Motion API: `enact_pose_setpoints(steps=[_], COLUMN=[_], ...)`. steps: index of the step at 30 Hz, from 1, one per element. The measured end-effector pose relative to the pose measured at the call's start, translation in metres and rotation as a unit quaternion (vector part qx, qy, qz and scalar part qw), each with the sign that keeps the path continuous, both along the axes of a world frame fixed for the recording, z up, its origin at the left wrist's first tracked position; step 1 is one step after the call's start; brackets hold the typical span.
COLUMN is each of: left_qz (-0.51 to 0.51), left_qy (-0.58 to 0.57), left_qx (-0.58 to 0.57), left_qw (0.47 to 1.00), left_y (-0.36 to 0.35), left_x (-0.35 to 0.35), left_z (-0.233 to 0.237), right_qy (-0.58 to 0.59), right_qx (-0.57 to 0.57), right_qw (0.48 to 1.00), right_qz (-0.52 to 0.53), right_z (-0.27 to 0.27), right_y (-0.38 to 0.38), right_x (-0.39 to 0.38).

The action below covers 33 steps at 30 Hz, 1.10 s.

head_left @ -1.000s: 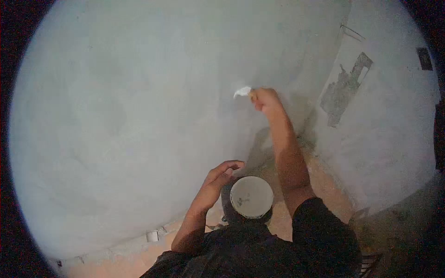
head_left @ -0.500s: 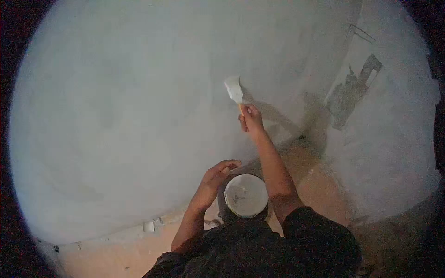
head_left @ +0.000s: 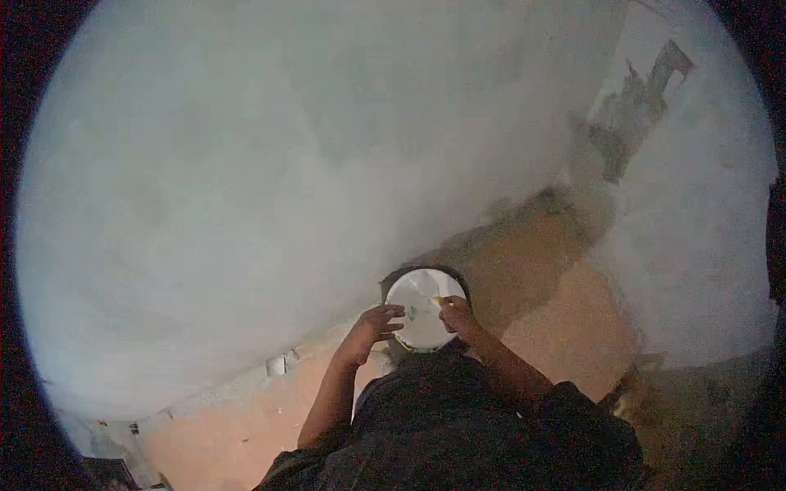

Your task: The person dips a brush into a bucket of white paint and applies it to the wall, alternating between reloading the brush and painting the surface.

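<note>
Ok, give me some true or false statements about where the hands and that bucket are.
1. The left hand and the right hand are both at the bucket. True.
2. The right hand is raised against the wall. False: it is down over the bucket's opening, gripping a tool.
3. The bucket's inside looks white. True.
4. The wall is bare red brick. False: it is smooth and grey.

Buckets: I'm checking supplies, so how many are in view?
1. The bucket stands on the floor by the wall, between the left hand and right hand. Others may lie out of view.
</note>
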<state>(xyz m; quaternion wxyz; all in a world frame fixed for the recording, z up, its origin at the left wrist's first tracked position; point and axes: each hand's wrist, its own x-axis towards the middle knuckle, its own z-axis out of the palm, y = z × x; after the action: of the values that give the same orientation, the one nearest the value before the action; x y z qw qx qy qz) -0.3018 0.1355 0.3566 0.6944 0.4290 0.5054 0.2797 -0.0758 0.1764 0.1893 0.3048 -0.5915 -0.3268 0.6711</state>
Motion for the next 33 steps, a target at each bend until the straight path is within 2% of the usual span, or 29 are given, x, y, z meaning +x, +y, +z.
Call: enact_pose_setpoints(steps=[1, 2, 3, 5, 7, 8, 9, 11, 12, 13, 15, 16, 17, 18, 19, 20, 21, 23, 24, 25, 27, 28, 29, 31, 32, 33], left_qz=[0.007, 0.002, -0.001, -0.019, -0.043, -0.052, -0.054, -0.082, -0.092, -0.102, -0.073, -0.069, -0.062, -0.034, -0.028, -0.006, 0.013, 0.030, 0.062, 0.096, 0.093, 0.096, 0.102, 0.114, 0.120, 0.123], left_qy=[0.009, -0.013, -0.013, -0.003, -0.006, -0.025, -0.035, -0.022, -0.008, 0.005, 0.037, 0.049, 0.063, 0.039, 0.039, 0.038, 0.035, 0.050, 0.021, -0.007, 0.030, 0.024, 0.020, 0.022, 0.023, 0.023], left_qx=[-0.037, -0.046, -0.058, -0.104, -0.109, -0.114, -0.110, -0.082, -0.086, -0.091, -0.123, -0.126, -0.126, -0.128, -0.133, -0.129, -0.124, -0.123, -0.128, -0.133, -0.113, -0.111, -0.106, -0.103, -0.102, -0.104], left_qw=[0.999, 0.999, 0.998, 0.994, 0.993, 0.992, 0.992, 0.993, 0.992, 0.991, 0.989, 0.988, 0.988, 0.990, 0.990, 0.991, 0.992, 0.991, 0.990, 0.986, 0.989, 0.989, 0.989, 0.988, 0.987, 0.987], left_y=[0.001, 0.010, 0.014, 0.030, 0.038, 0.039, 0.039, 0.045, 0.049, 0.053, 0.039, 0.037, 0.030, 0.027, 0.012, 0.007, 0.004, -0.011, -0.014, -0.018, -0.018, -0.018, -0.021, -0.024, -0.024, -0.023], left_x=[0.002, -0.005, -0.003, 0.004, 0.013, 0.019, 0.028, 0.034, 0.035, 0.036, 0.053, 0.058, 0.062, 0.058, 0.060, 0.060, 0.056, 0.053, 0.048, 0.044, 0.040, 0.036, 0.037, 0.032, 0.028, 0.023], left_z=[-0.008, -0.010, -0.020, -0.036, -0.047, -0.060, -0.075, -0.087, -0.098, -0.108, -0.117, -0.123, -0.128, -0.142, -0.157, -0.165, -0.178, -0.188, -0.199, -0.206, -0.196, -0.198, -0.182, -0.174, -0.170, -0.171], right_qy=[-0.001, 0.046, 0.098, 0.110, -0.033, -0.035, -0.029, -0.093, 0.020, 0.022, -0.074, -0.156, -0.152, -0.060, 0.031, -0.006, -0.009, -0.095, -0.096, -0.067, -0.009, 0.056, 0.058, -0.086, -0.110, -0.110], right_qx=[-0.011, 0.008, 0.029, -0.014, 0.030, -0.031, -0.036, -0.043, -0.030, -0.040, -0.130, 0.173, 0.172, 0.021, -0.133, -0.141, -0.147, -0.106, -0.110, -0.121, -0.141, -0.069, -0.069, -0.049, -0.061, -0.063], right_qw=[1.000, 0.998, 0.994, 0.992, 0.998, 0.998, 0.998, 0.995, 0.994, 0.993, 0.973, 0.927, 0.926, 0.976, 0.985, 0.988, 0.987, 0.975, 0.974, 0.983, 0.990, 0.995, 0.994, 0.990, 0.976, 0.976], right_qz=[-0.008, -0.030, -0.046, -0.059, 0.034, 0.034, 0.038, 0.015, 0.106, 0.106, 0.177, 0.295, 0.301, 0.208, 0.105, 0.056, 0.059, 0.169, 0.173, 0.119, 0.012, 0.050, 0.056, 0.096, 0.175, 0.178], right_z=[-0.021, -0.050, -0.051, -0.052, -0.068, -0.034, -0.047, -0.056, -0.081, -0.106, -0.134, -0.148, -0.156, -0.162, -0.176, -0.189, -0.203, -0.204, -0.212, -0.216, -0.221, -0.285, -0.271, -0.253, -0.225, -0.249], right_y=[-0.007, -0.006, -0.009, -0.007, 0.004, 0.005, 0.009, 0.017, 0.024, 0.030, 0.028, 0.020, 0.017, 0.023, 0.016, 0.010, 0.012, 0.012, 0.012, 0.014, 0.017, 0.018, 0.018, 0.024, 0.032, 0.036], right_x=[0.004, -0.002, -0.006, 0.000, -0.001, -0.001, -0.003, -0.004, 0.005, 0.006, 0.016, 0.023, 0.026, 0.023, 0.024, 0.020, 0.016, 0.016, 0.012, 0.007, -0.001, 0.002, 0.002, -0.005, -0.003, -0.004])
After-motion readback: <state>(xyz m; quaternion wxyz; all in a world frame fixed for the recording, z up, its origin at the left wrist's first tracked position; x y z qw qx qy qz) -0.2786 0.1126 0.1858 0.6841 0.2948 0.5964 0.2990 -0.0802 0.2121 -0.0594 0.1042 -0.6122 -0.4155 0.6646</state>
